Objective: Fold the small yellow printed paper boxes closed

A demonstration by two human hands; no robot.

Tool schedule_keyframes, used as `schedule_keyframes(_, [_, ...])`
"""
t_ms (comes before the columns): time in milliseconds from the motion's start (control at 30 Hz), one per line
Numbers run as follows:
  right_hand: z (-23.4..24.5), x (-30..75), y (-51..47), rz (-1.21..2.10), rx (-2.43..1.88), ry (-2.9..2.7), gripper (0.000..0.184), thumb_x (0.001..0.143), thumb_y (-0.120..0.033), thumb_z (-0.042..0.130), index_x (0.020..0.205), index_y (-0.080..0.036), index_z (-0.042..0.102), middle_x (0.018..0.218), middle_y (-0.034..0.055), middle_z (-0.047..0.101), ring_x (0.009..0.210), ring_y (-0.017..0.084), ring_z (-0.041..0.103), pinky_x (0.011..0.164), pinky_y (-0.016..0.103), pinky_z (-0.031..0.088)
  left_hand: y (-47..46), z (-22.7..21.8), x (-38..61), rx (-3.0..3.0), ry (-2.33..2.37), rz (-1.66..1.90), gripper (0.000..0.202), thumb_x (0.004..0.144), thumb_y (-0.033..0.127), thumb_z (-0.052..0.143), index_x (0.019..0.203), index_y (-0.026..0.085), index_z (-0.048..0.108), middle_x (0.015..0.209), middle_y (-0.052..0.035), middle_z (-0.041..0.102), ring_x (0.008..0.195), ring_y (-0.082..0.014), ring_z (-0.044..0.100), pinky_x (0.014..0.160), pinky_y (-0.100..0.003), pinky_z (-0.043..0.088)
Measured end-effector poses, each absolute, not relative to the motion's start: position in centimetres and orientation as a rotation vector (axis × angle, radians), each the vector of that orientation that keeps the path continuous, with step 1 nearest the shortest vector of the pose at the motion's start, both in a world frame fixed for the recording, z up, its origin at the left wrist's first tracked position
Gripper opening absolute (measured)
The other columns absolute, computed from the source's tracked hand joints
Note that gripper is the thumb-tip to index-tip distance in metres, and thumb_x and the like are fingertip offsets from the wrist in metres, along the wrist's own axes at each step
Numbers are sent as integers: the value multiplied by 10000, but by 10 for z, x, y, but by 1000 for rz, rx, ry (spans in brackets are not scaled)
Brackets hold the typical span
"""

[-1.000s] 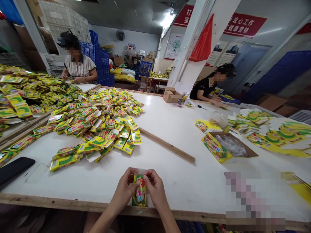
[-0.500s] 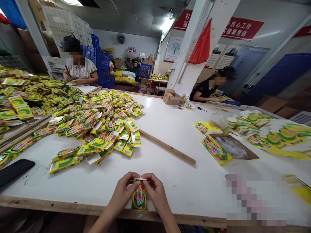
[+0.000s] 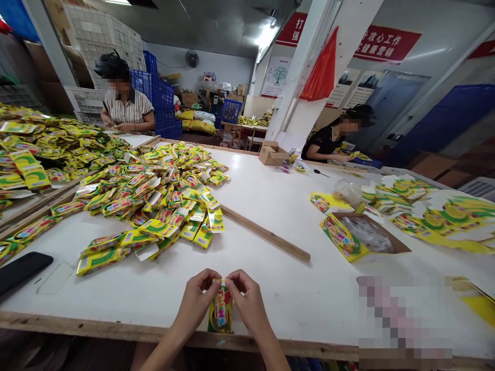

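Observation:
Both of my hands pinch the top of one small yellow and green carton (image 3: 220,312) at the near edge of the white table (image 3: 294,216). My left hand (image 3: 197,301) grips its upper left corner. My right hand (image 3: 246,301) grips the upper right corner, and the fingertips of both meet over the top flap. The carton stands upright with its printed face towards me. A large heap of the same cartons (image 3: 154,196) lies to the left, beyond my hands.
A wooden strip (image 3: 265,233) lies across the table's middle. An open brown box with plastic bags (image 3: 363,234) and flat yellow sheets (image 3: 436,216) lie right. A black phone (image 3: 23,268) lies near left. Two seated people (image 3: 126,105) (image 3: 334,136) work at the far side.
The white top flap that stood above the carton is now folded down under my fingertips. My hands have stayed in about the same place.

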State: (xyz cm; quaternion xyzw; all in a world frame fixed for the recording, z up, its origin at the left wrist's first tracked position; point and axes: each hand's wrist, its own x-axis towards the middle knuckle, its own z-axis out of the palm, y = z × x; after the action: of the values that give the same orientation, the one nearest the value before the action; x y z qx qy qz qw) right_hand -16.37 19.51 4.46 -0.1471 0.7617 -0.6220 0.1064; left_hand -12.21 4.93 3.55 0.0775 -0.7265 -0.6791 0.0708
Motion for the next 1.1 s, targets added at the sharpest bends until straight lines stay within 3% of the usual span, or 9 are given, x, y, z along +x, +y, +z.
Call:
schedule_keyframes(400, [34, -162, 202, -1886, -418, 2089, 260, 835, -433, 627, 784, -180, 591, 735, 7, 595, 692, 155, 533, 643, 254, 423, 46, 31, -114, 189, -2136, -2208, 232, 809, 374, 641, 871, 151, 667, 792, -45, 674, 732, -173, 593, 680, -254, 470])
schedule_keyframes(600, [32, -147, 204, -1877, -460, 1986, 182, 851, -349, 624, 942, -211, 549, 887, 25, 647, 839, 190, 601, 744, 289, 466, 47, 28, -109, 194, -2175, -2146, 191, 805, 340, 645, 868, 164, 683, 839, -58, 704, 783, -203, 638, 724, -280, 493])
schedule_keyframes(733, [30, -140, 203, -1821, -461, 1947, 319, 844, -294, 625, 1110, -255, 453, 935, 1, 647, 777, 170, 618, 689, 275, 482, 46, 28, -105, 100, -2220, -2244, 261, 796, 240, 636, 1051, 198, 606, 970, -47, 693, 880, -208, 655, 793, -289, 499])
schedule_keyframes(833, [25, -140, 201, -1865, -417, 1941, 326, 828, -275, 640, 1091, -253, 449, 935, 0, 657, 781, 169, 623, 701, 277, 486, 47, 27, -103, 50, -2245, -2293, 302, 811, 197, 595, 1110, 210, 556, 958, -32, 677, 825, -179, 642, 741, -266, 490])
schedule_keyframes(1100, [21, -140, 199, -1900, -396, 1958, 307, 822, -288, 642, 1065, -237, 461, 915, 16, 667, 753, 171, 626, 672, 276, 491, 51, 26, -107, 102, -2213, -2247, 250, 776, 141, 602, 1022, 181, 582, 861, -13, 652, 734, -148, 590, 662, -240, 448])
